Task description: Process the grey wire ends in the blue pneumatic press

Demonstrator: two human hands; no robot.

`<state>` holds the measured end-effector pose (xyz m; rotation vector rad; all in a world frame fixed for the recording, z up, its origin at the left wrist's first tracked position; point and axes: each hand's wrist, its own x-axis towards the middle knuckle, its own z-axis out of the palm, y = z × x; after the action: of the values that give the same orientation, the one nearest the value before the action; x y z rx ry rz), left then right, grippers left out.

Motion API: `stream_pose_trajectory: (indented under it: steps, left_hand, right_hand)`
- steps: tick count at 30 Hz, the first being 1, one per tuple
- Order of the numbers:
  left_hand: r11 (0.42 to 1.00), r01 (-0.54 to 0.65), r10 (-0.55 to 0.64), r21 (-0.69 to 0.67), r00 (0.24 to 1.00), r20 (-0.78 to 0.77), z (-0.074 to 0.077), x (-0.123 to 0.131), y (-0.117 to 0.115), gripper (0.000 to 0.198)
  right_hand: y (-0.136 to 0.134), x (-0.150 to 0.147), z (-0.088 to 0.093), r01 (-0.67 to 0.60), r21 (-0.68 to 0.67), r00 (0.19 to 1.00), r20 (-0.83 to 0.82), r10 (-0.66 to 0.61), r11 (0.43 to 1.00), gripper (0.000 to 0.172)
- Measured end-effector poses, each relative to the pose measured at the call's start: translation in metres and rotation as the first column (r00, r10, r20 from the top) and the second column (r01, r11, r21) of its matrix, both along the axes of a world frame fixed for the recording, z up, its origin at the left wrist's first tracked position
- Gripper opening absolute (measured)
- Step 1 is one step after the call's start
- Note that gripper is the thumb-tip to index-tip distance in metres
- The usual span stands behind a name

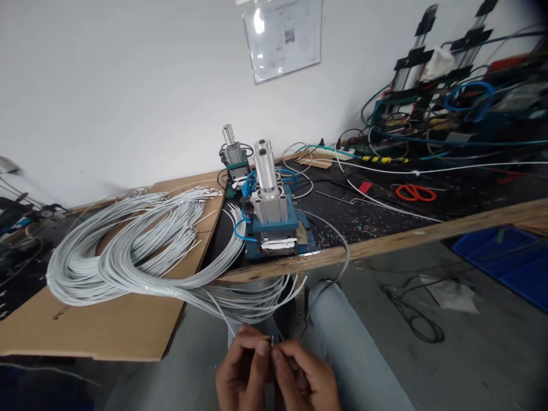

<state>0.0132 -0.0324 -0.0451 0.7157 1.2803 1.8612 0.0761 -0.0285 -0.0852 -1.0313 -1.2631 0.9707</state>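
My left hand (242,368) is closed in a pinch near the bottom of the view, in front of the bench edge. A single thin grey cable (223,315) runs down from the bundle into its fingers. My right hand (305,377) is pinched too, its fingertips meeting those of the left. Between the fingertips shows a small dark piece (269,339), too small to name. Just beyond both hands, the loose ends of a large bundle of grey cables (141,279) hang over the bench edge.
Under the coiled cables lies a cardboard sheet (115,331). A blue-based pneumatic press (272,208) stands at the bench edge, with a second press (234,157) behind. Orange-handled scissors (415,193) lie to the right. Below the bench is a blue bin (505,260).
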Motion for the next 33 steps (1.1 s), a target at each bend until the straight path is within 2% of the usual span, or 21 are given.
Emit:
stream_pose_trajectory:
  steps: [3, 9, 13, 16, 18, 20, 23, 26, 30, 31, 33]
  left_hand:
    - [1.000, 0.030, -0.030, -0.003, 0.999, 0.021, 0.000, -0.003, 0.001, 0.034]
    - [0.997, 0.070, -0.071, -0.022, 0.996, -0.053, 0.002, -0.011, 0.004, 0.034]
    - [0.973, 0.213, -0.217, -0.087, 0.976, -0.034, 0.007, -0.024, 0.009, 0.035]
    - [0.929, 0.346, -0.361, -0.128, 0.925, -0.116, 0.016, -0.033, 0.015, 0.034]
    - [0.943, 0.307, -0.326, -0.131, 0.930, -0.168, 0.023, -0.033, 0.021, 0.035]
    - [0.956, 0.263, -0.281, -0.133, 0.949, -0.142, 0.030, -0.028, 0.028, 0.037]
    - [0.944, 0.293, -0.306, -0.150, 0.950, -0.068, 0.032, -0.019, 0.036, 0.038]
    - [0.961, 0.240, -0.249, -0.136, 0.967, -0.059, 0.024, -0.014, 0.041, 0.036]
    - [0.981, 0.171, -0.179, -0.089, 0.979, -0.093, 0.010, -0.012, 0.044, 0.032]
    - [0.986, 0.152, -0.160, -0.073, 0.980, -0.117, 0.008, -0.011, 0.044, 0.031]
    - [0.993, 0.108, -0.113, -0.044, 0.983, -0.143, 0.006, -0.008, 0.044, 0.030]
  right_hand:
    - [0.002, 0.001, 0.001, -0.001, 0.017, 1.000, 0.013, 0.001, 1.000, 0.046]
    - [0.004, 0.007, 0.006, -0.040, 0.044, 0.997, 0.071, 0.037, 0.998, 0.040]
    - [0.011, 0.016, 0.011, -0.146, 0.081, 0.982, 0.133, 0.134, 0.986, 0.042]
    - [0.022, 0.034, 0.020, -0.247, 0.173, 0.955, 0.211, 0.209, 0.954, 0.039]
    - [0.030, 0.049, 0.028, -0.277, 0.305, 0.933, 0.314, 0.178, 0.911, 0.033]
    - [0.037, 0.064, 0.036, -0.321, 0.431, 0.881, 0.463, 0.099, 0.844, 0.033]
    - [0.045, 0.078, 0.047, -0.403, 0.483, 0.794, 0.607, 0.035, 0.777, 0.036]
    - [0.051, 0.077, 0.048, -0.458, 0.466, 0.764, 0.642, 0.067, 0.758, 0.034]
    - [0.055, 0.065, 0.035, -0.298, 0.598, 0.860, 0.507, -0.063, 0.744, 0.034]
    - [0.055, 0.063, 0.031, -0.275, 0.610, 0.865, 0.494, -0.086, 0.743, 0.035]
    - [0.054, 0.062, 0.025, -0.307, 0.580, 0.835, 0.545, -0.079, 0.754, 0.034]
